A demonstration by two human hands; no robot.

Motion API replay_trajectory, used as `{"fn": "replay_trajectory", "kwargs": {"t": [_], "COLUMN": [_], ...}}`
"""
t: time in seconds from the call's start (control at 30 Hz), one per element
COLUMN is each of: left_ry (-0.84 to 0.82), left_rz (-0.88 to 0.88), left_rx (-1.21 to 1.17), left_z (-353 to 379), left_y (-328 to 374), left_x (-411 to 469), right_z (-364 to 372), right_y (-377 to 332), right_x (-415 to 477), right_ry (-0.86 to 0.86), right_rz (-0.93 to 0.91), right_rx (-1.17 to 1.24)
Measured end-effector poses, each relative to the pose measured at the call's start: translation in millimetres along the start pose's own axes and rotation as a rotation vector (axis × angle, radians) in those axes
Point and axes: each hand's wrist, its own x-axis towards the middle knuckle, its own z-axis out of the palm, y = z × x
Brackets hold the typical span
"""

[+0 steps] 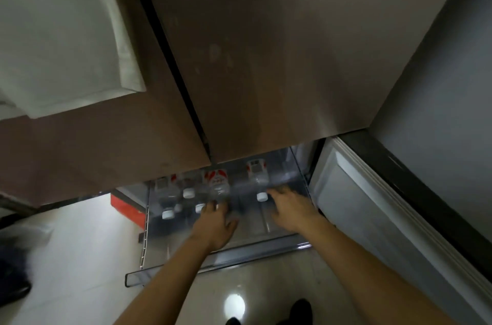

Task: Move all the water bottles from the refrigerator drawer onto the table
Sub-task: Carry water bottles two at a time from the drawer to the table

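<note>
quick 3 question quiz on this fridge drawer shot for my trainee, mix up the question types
1. True or false: the transparent plastic refrigerator drawer is pulled open.
2. The one clear plastic water bottle lying apart from the others is on which side of the drawer? A. left B. right
3. Fill in: the round bottle caps are ___ in colour.
Key: 1 true; 2 B; 3 white.
</note>
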Motion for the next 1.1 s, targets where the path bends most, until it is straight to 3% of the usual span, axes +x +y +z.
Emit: {"fn": "replay_trajectory", "kwargs": {"t": [0.2,0.43,0.8,0.93,1.03,1.1], "left_ry": [-0.084,-0.204,-0.188,-0.036,0.216,0.446], "left_rz": [-0.056,-0.053,-0.036,0.006,0.051,0.082], "left_rx": [-0.050,-0.150,-0.190,-0.118,-0.075,-0.168], "left_z": [12.0,22.4,2.8,-4.0,-10.9,-20.0], "left_y": [-15.3,-28.6,-29.1,-28.7,-22.6,-17.5], "left_x": [33.4,52.9,24.9,-1.3,-18.7,-25.3], "right_z": [19.0,33.4,30.7,25.2,17.7,8.1], "right_y": [-13.0,-19.4,-24.5,-25.8,-35.9,-46.6], "right_x": [37.2,62.1,47.9,23.5,1.5,-10.3], "right_ry": [-0.217,-0.251,-0.293,-0.141,0.038,0.199], "right_rz": [-0.035,0.070,0.151,0.162,0.071,0.025], "right_rx": [0.009,0.017,0.135,0.252,0.184,0.181]}}
